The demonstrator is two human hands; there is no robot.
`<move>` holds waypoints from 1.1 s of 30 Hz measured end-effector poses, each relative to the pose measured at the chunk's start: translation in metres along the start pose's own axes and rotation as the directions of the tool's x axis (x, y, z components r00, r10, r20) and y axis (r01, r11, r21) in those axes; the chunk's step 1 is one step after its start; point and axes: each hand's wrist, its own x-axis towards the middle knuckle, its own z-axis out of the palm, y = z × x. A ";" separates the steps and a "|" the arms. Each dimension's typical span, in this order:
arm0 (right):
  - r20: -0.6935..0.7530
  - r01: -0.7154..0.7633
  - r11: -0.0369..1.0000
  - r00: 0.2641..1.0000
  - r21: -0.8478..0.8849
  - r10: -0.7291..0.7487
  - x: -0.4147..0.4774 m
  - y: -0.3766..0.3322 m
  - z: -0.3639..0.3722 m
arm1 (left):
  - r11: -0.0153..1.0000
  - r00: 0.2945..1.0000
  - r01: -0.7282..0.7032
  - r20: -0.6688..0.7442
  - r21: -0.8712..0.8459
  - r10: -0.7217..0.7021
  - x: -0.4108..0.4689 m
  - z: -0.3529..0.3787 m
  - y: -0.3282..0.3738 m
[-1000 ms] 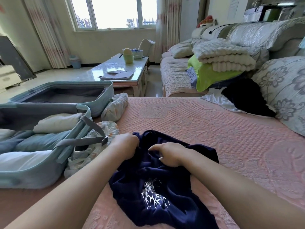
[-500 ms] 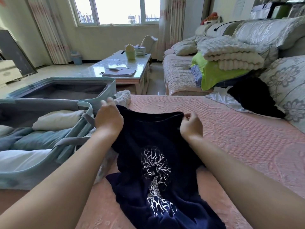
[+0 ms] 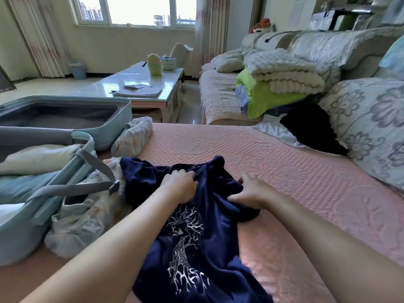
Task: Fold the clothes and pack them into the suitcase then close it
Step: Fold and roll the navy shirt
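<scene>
Suitcase (image 3: 15, 237) lies open at the left of the pink sofa (image 3: 284, 171), with folded clothes (image 3: 37, 157) inside. The navy shirt (image 3: 196, 248) lies crumpled just beside it, print up. The left hand (image 3: 181, 185) has its fingers curled into the cloth near the collar. The right hand (image 3: 251, 191) has its fingers bent down on bunched cloth.

Half a second ago both hands held the top of the dark blue shirt (image 3: 196, 248) up in the air, wide apart. Now the shirt is down on the pink bed cover (image 3: 284, 171), crumpled at its 12 o'clock end. The left hand (image 3: 180, 185) has come in and grabs cloth at the neck. The right hand (image 3: 251, 191) has dropped onto the bunched sleeve at 3 o'clock.
</scene>
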 end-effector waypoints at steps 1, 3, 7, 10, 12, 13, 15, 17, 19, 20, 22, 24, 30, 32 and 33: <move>0.030 -0.022 1.000 0.999 -0.012 0.022 -0.002 0.004 -0.003 | 0.999 0.998 -0.024 -0.058 -0.034 0.022 0.003 -0.001 0.004; 0.045 -0.011 1.000 0.999 0.021 0.010 -0.004 0.014 -0.008 | 0.986 0.992 -0.076 -0.108 -0.149 0.061 0.011 -0.004 0.014; -0.055 0.006 0.974 0.998 0.228 0.007 -0.006 0.031 -0.013 | 0.885 0.999 -0.024 -0.041 -0.466 0.005 0.035 -0.005 0.035; -0.149 0.015 0.858 0.986 0.514 0.072 -0.005 0.044 -0.021 | 0.895 0.999 0.038 0.002 -0.444 -0.042 0.053 -0.001 0.047; -0.155 0.006 0.737 0.979 0.676 0.134 -0.002 0.053 -0.028 | 0.926 1.000 0.016 -0.018 -0.378 -0.024 0.060 0.002 0.056; -0.142 -0.006 0.669 0.976 0.743 0.166 0.000 0.059 -0.032 | 0.927 0.999 -0.002 -0.042 -0.376 -0.014 0.063 0.002 0.063; -0.100 -0.028 0.528 0.972 0.849 0.213 0.000 0.072 -0.041 | 0.901 0.994 -0.019 -0.106 -0.433 -0.030 0.068 -0.004 0.081; -0.064 -0.049 0.429 0.967 0.902 0.245 0.001 0.089 -0.052 | 0.862 0.971 -0.022 -0.217 -0.507 -0.103 0.071 -0.016 0.104; -0.022 -0.066 0.332 0.967 0.941 0.254 -0.002 0.109 -0.063 | 0.829 0.942 -0.065 -0.308 -0.556 -0.132 0.082 -0.028 0.130; -0.001 -0.075 0.294 0.968 0.953 0.251 -0.003 0.120 -0.069 | 0.802 0.937 -0.086 -0.322 -0.591 -0.137 0.088 -0.034 0.144; 0.004 -0.084 0.293 0.965 0.953 0.262 -0.006 0.141 -0.077 | 0.743 0.933 -0.112 -0.327 -0.660 -0.151 0.100 -0.045 0.171; -0.061 -0.062 0.310 0.926 0.949 0.374 -0.002 0.163 -0.084 | 0.707 0.923 -0.141 -0.350 -0.693 -0.160 0.112 -0.055 0.200; -0.249 -0.054 0.354 0.613 0.934 0.750 0.013 0.226 -0.095 | 0.599 0.961 -0.268 -0.163 -0.754 0.224 0.137 -0.062 0.292; -0.290 -0.248 0.503 0.578 0.828 0.763 0.013 0.238 -0.092 | 0.647 0.937 -0.228 0.017 -0.728 0.350 0.141 -0.047 0.308; -0.324 -0.339 0.594 0.593 0.730 0.737 0.012 0.240 -0.089 | 0.663 0.926 -0.232 0.047 -0.712 0.375 0.142 -0.040 0.310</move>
